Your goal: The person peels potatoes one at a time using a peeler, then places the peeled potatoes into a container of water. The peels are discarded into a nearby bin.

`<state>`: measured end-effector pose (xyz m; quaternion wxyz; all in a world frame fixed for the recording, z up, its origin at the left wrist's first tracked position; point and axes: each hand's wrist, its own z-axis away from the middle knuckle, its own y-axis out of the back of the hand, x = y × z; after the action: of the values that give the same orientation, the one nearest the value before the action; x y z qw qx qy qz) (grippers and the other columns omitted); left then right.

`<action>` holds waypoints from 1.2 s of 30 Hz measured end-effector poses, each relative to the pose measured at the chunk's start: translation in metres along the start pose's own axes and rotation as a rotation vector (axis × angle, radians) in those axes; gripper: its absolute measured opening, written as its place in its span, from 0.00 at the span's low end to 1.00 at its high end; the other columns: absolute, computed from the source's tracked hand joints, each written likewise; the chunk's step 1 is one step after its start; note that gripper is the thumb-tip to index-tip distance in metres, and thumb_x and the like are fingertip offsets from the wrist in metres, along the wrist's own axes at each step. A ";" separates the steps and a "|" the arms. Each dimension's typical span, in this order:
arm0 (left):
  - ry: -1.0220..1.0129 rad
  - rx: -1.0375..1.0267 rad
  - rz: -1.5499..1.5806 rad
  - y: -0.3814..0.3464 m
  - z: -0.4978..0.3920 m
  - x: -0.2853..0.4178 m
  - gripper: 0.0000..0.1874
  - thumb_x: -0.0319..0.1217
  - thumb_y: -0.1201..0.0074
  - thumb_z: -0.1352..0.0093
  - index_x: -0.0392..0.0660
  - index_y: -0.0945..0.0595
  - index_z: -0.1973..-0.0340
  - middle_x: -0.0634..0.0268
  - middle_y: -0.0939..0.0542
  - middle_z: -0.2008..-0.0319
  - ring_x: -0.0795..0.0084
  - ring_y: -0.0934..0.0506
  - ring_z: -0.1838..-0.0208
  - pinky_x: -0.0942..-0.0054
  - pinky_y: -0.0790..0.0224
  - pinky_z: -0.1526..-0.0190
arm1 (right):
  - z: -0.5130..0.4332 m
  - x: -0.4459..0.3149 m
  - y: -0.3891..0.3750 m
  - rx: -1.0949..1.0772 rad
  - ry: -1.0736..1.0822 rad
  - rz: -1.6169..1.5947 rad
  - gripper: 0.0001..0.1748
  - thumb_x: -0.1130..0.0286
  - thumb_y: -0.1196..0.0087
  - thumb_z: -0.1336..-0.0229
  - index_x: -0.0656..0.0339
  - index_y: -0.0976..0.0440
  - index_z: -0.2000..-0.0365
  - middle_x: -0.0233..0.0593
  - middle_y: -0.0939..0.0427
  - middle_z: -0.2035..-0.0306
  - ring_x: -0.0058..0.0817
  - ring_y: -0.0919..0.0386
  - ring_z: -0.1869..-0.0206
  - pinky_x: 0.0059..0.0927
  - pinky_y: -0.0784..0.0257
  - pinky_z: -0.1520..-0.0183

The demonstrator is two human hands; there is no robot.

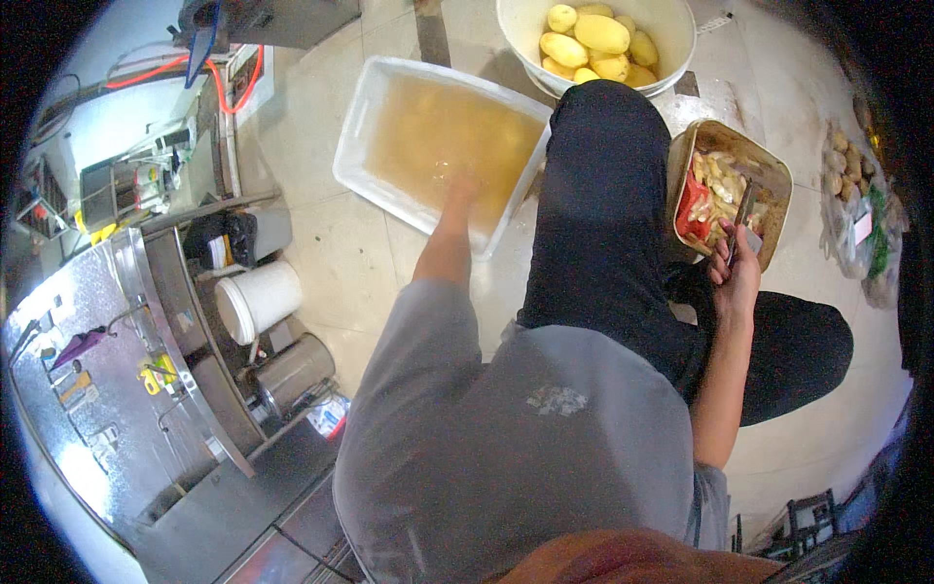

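Note:
My left hand (462, 187) is sunk to about the wrist in cloudy brown water (408, 139), which fills a white plastic tub (354, 172). The water hides its fingers and anything they touch. Blurred yellowish shapes show beneath the surface. On the other side, my right hand (735, 255) grips a narrow dark hand tool (744, 204), perhaps a knife or peeler. It is held over a square, stained bin (779, 191) containing pale peelings (719, 175) and something red (693, 208). Peeled potatoes (602, 34) lie in a round white bucket (684, 51) beyond my knee.
Unpeeled potatoes (850, 164) in a clear plastic bag lie at the far right, near green leaves (878, 241). To the left, a metal counter (87, 314) stands beside a white lidded pail (259, 301) and a metal cylinder (298, 372). The floor (350, 277) is tiled.

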<state>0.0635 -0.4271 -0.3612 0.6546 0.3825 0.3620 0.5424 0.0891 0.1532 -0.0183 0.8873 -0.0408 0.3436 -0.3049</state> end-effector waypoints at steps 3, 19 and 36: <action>0.092 -0.361 0.072 -0.040 -0.010 0.012 0.20 0.39 0.49 0.31 0.43 0.17 0.48 0.45 0.18 0.51 0.50 0.21 0.44 0.54 0.30 0.41 | 0.000 -0.002 -0.001 0.034 0.025 0.039 0.21 0.52 0.53 0.27 0.61 0.26 0.52 0.23 0.37 0.79 0.13 0.46 0.84 0.19 0.53 0.83; 0.251 -0.510 0.704 0.080 0.038 0.056 0.23 0.47 0.43 0.31 0.42 0.17 0.50 0.53 0.17 0.51 0.58 0.19 0.49 0.57 0.25 0.49 | 0.006 -0.004 -0.004 0.071 0.033 0.065 0.21 0.51 0.54 0.26 0.59 0.28 0.50 0.24 0.38 0.78 0.14 0.47 0.84 0.19 0.52 0.82; 0.318 0.077 1.394 0.272 0.072 0.014 0.41 0.37 0.28 0.41 0.47 0.34 0.36 0.56 0.24 0.47 0.61 0.21 0.47 0.60 0.20 0.52 | 0.010 0.000 -0.006 0.078 0.140 0.141 0.22 0.53 0.52 0.27 0.61 0.27 0.48 0.23 0.37 0.79 0.13 0.45 0.85 0.19 0.51 0.83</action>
<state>0.0120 -0.3889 -0.0866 0.0810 0.4639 0.1430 0.8705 0.0922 0.1473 -0.0088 0.8813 0.0395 0.3946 -0.2569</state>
